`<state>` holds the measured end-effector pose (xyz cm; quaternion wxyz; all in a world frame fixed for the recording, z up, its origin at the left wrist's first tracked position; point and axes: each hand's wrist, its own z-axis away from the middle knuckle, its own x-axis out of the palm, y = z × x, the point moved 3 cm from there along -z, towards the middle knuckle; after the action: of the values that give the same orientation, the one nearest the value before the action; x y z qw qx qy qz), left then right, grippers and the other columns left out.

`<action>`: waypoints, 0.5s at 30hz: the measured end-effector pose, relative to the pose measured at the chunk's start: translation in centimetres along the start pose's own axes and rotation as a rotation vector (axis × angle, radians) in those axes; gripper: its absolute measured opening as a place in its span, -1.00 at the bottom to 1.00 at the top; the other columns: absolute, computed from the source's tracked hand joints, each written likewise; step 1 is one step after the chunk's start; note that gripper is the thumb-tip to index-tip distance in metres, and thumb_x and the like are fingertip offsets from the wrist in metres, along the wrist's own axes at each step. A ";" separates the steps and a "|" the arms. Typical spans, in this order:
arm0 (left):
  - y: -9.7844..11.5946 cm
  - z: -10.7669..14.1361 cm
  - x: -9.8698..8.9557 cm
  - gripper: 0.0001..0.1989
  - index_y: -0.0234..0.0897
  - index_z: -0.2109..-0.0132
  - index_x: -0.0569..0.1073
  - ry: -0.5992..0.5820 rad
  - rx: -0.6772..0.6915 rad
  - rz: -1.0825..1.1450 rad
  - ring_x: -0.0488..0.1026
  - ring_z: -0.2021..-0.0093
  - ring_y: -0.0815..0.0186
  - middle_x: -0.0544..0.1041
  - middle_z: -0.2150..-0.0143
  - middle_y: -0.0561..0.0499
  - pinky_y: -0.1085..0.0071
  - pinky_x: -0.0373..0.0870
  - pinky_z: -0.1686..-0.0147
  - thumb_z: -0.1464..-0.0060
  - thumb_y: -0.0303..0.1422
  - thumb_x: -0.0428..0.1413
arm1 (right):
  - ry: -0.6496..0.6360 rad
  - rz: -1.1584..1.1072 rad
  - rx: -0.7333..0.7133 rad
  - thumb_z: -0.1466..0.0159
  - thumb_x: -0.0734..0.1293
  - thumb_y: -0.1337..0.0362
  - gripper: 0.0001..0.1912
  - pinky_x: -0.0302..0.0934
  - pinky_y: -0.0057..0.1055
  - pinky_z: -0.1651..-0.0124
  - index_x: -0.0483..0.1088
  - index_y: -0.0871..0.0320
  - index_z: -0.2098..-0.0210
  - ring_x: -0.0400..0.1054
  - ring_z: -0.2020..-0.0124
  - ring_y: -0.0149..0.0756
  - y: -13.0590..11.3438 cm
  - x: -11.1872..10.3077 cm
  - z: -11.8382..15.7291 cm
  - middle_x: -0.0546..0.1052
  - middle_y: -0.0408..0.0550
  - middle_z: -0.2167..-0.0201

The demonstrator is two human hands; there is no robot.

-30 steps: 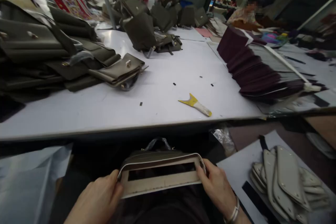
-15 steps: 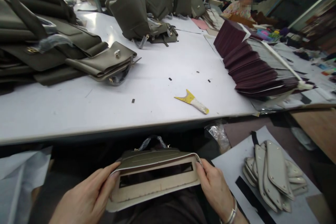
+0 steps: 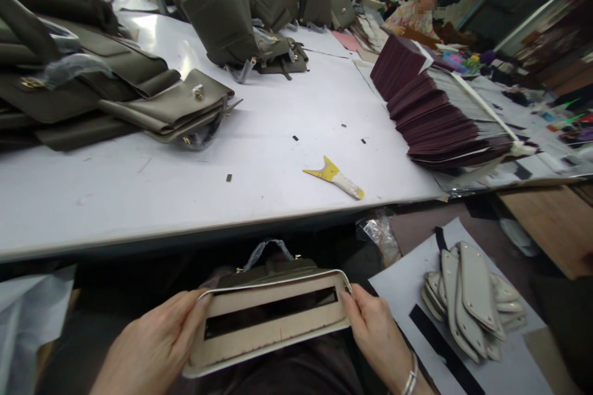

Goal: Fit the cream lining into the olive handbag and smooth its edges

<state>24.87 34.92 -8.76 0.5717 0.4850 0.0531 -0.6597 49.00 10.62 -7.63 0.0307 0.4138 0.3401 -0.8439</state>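
A dark olive handbag (image 3: 278, 270) lies across my lap, its pale underside frame with a long slot facing me. My left hand (image 3: 155, 336) grips the left end of that frame, thumb on the near side. At the right end, my right hand (image 3: 373, 327) pinches the rim between thumb and fingers. A plastic-wrapped handle (image 3: 266, 247) rises behind the bag. To the right of my right hand, several pale panels with corner studs (image 3: 477, 290) lie heaped on a white sheet (image 3: 389, 284).
The white table (image 3: 259, 142) carries olive bags (image 3: 217, 18) at the back, more bags (image 3: 134, 80) at left, a yellow forked tool (image 3: 331, 174) and small dark scraps. Stacked maroon sheets (image 3: 435, 111) stand at right. Another person (image 3: 412, 15) sits far back.
The bag's slotted underside has tilted up further towards me, showing more of its upper strip. Both hands keep their hold. The surroundings have shifted slightly left in view.
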 end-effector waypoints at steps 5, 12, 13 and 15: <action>-0.1 -0.2 0.1 -0.45 -0.11 0.18 0.55 0.071 0.052 0.055 0.52 0.16 0.19 0.57 0.25 0.05 0.38 0.37 0.18 -0.17 0.13 -0.17 | -0.015 0.044 0.014 -0.36 0.03 -0.05 -0.57 -0.09 -0.35 0.39 0.17 0.07 0.48 0.20 0.52 -0.28 -0.4 -0.2 -0.3 0.32 -0.13 0.59; -1.4 2.2 0.1 -0.40 -0.17 -0.11 0.45 0.137 0.048 0.339 0.48 0.06 0.18 0.54 0.09 -0.01 0.43 0.43 0.22 -0.12 0.13 0.00 | -0.055 -0.078 0.047 -0.26 0.20 -0.21 -0.51 0.12 -0.47 0.40 0.32 0.10 0.42 0.32 0.46 -0.32 0.4 0.1 0.0 0.43 -0.14 0.52; -1.3 3.0 0.1 -0.41 -0.18 -0.11 0.45 0.141 0.028 0.361 0.48 0.11 0.20 0.54 0.10 -0.01 0.42 0.43 0.23 -0.13 0.12 0.01 | -0.040 -0.089 0.031 -0.26 0.18 -0.23 -0.49 0.14 -0.49 0.41 0.33 0.10 0.42 0.32 0.47 -0.33 1.0 0.2 0.0 0.43 -0.14 0.53; -0.7 4.4 0.2 -0.47 -0.19 -0.07 0.46 0.119 0.004 0.362 0.48 0.20 0.24 0.54 0.15 -0.01 0.40 0.41 0.20 -0.16 0.07 0.01 | 0.016 -0.069 -0.012 -0.26 0.18 -0.23 -0.48 0.16 -0.50 0.47 0.36 0.10 0.41 0.30 0.54 -0.34 2.4 0.4 -0.2 0.41 -0.16 0.58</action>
<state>21.73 32.25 -6.93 0.6758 0.5261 -0.0027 -0.5162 49.63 8.97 -9.33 0.0014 0.4083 0.3596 -0.8390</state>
